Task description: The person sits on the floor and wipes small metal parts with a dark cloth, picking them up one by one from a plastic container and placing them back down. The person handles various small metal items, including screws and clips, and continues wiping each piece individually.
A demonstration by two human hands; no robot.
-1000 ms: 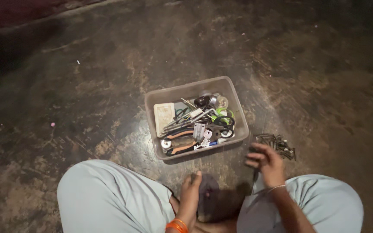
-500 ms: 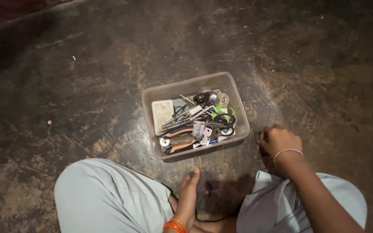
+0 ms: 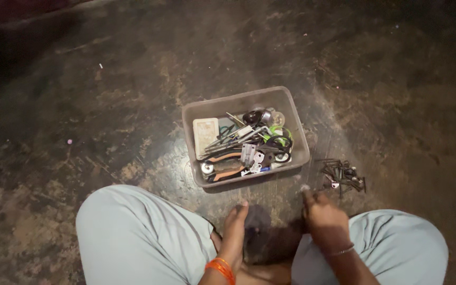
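Dark, stained floor is seen beneath a grey plastic bin crowded with pliers and scissors. Between the knees, the left hand is held flat and empty, fingers extended. Something small, too blurred to identify, is pinched by the right hand near a pile of dark screws just right of the bin.

A dark, worn floor with pale scuffed patches is lying dimly lit, fading into shadow at the edges
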